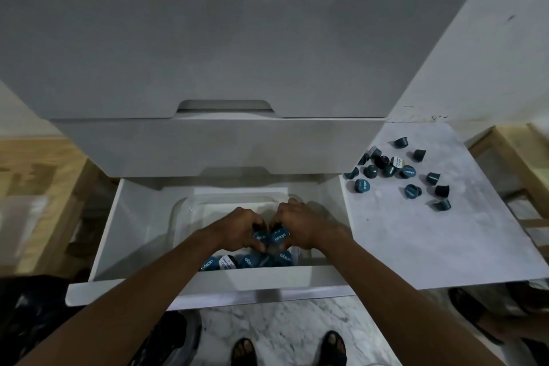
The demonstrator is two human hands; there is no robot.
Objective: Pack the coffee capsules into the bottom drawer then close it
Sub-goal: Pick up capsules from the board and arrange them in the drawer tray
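The white bottom drawer is pulled open in front of me. Inside it stands a clear plastic container. Both hands are over that container, side by side. My left hand and my right hand are closed together around a handful of blue coffee capsules. More blue capsules lie in the container's near end, just below the hands. Several loose capsules are scattered on the white surface to the right of the drawer.
Above the open drawer are the closed upper drawer fronts of the white cabinet. Wooden crates sit at the far left and far right. My sandalled feet stand on the marble floor below the drawer front.
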